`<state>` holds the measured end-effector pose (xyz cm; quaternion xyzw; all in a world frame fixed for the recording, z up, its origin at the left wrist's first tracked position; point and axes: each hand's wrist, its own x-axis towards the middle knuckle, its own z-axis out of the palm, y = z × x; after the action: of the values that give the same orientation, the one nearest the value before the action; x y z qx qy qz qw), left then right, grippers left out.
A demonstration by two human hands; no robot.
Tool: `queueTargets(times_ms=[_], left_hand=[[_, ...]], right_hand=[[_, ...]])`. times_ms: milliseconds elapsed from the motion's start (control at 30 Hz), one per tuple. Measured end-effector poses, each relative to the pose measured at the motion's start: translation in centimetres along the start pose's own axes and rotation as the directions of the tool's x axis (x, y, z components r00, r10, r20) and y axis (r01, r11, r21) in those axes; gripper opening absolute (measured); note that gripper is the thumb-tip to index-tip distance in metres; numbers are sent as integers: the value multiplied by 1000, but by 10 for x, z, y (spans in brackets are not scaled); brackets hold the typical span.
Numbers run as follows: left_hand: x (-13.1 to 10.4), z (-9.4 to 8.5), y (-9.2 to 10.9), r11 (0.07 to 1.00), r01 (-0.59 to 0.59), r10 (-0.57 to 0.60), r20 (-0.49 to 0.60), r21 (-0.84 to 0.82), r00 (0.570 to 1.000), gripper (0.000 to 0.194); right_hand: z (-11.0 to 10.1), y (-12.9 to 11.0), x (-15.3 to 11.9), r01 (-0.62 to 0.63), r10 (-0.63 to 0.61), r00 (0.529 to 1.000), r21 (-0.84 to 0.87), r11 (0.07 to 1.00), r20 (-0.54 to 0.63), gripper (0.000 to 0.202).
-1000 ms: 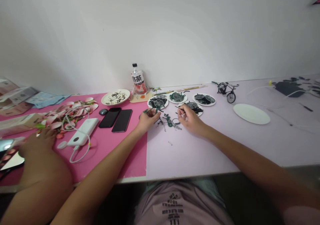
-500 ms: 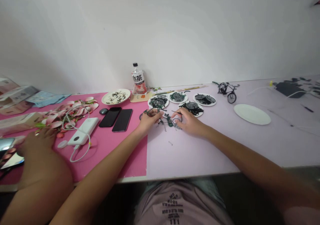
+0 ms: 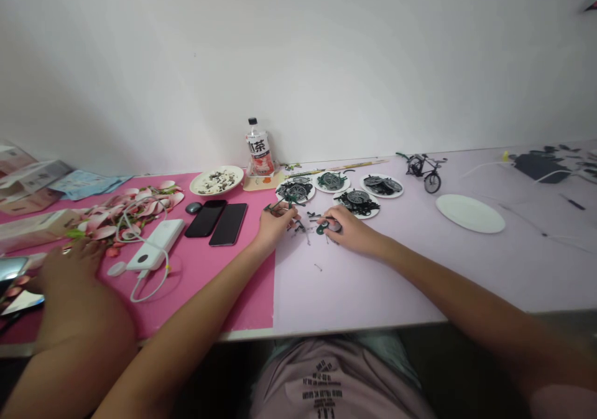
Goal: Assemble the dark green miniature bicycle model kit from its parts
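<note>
My left hand point(image 3: 274, 223) is closed around a dark green toy bicycle frame point(image 3: 289, 203), held just above the table in front of the parts plates. Part of the frame is hidden by the fingers. My right hand point(image 3: 347, 226) is pinched, with a small green bicycle part point(image 3: 321, 228) at its fingertips. The inside of its grip is hidden. Between the hands lie small dark parts point(image 3: 312, 214), too small to name. A thin metal piece point(image 3: 318, 267) rests nearer the front edge.
Behind my hands stand white plates point(image 3: 311, 196) of black wheels and parts. An assembled toy bicycle point(image 3: 424, 171) and a bare white plate point(image 3: 470, 213) are rightward. Leftward lie two phones point(image 3: 228, 224), a power bank point(image 3: 156, 245), petals, and another person's arm point(image 3: 84, 319). A bottle point(image 3: 259, 148) stands behind.
My right hand has tightened its fingers at the small green part, which has shifted slightly right. My left hand has moved slightly left and still holds the frame.
</note>
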<state>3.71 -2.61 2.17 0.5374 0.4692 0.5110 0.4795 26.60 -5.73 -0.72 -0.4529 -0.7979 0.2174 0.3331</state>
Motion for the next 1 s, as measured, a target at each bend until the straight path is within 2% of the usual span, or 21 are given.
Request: queueTargets(times_ms=[167, 333, 567, 700, 800, 1000], left_hand=[[4, 0, -4, 1000, -28, 28, -19, -2, 999, 15], [4, 0, -6, 998, -64, 64, 6, 1, 998, 15], [0, -2, -1, 996, -94, 94, 43, 5, 995, 30], [0, -1, -2, 994, -104, 105, 44, -24, 993, 39], [1, -1, -3, 995, -97, 98, 41, -31, 994, 41], [1, -3, -2, 995, -97, 98, 36, -8, 995, 40]], right_hand=[[-2, -1, 2, -68, 68, 998, 10, 998, 9, 5], [-1, 1, 3, -59, 59, 998, 4, 998, 12, 8], [-6, 0, 4, -77, 78, 996, 8, 997, -36, 1], [-13, -4, 5, -94, 95, 993, 28, 995, -72, 5], [-17, -5, 5, -77, 82, 992, 54, 996, -101, 6], [-26, 0, 4, -82, 80, 992, -22, 996, -102, 8]])
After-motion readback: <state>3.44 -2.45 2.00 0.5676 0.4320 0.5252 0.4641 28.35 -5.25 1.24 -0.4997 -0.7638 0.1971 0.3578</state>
